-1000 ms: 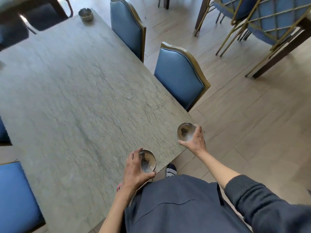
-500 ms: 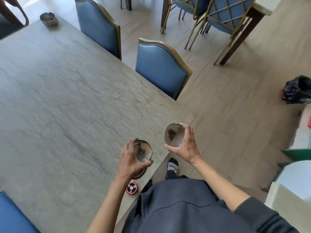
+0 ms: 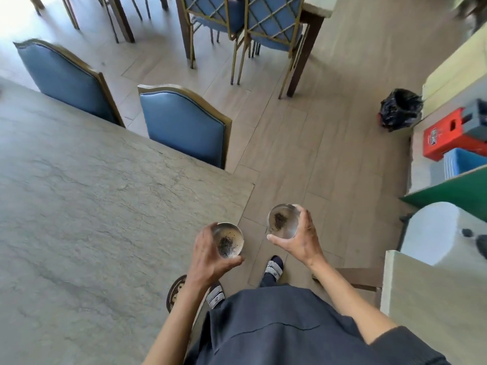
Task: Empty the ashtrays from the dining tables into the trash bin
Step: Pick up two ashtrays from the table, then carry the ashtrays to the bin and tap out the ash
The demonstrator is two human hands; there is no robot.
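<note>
My left hand (image 3: 208,255) grips a round metal ashtray (image 3: 229,239) with dark ash in it, held over the corner of the grey stone dining table (image 3: 92,206). In my right hand (image 3: 300,239) is a second metal ashtray (image 3: 282,223), also holding ash, out over the floor beside the table. Both trays are tilted toward me. A trash bin lined with a black bag (image 3: 400,109) stands on the floor far to the right, against a counter.
Two blue padded chairs (image 3: 184,125) line the table's far side. Another table with lattice-backed chairs (image 3: 253,25) stands ahead. At right are a red crate (image 3: 453,133), a blue crate, a white round object (image 3: 434,233) and a pale counter (image 3: 432,299). Wooden floor runs between them.
The view has swung right, away from the table. The trash bin and the crates have come further into view, and the third ashtray at the table's far corner has left it. Both hands still hold their ashtrays.
</note>
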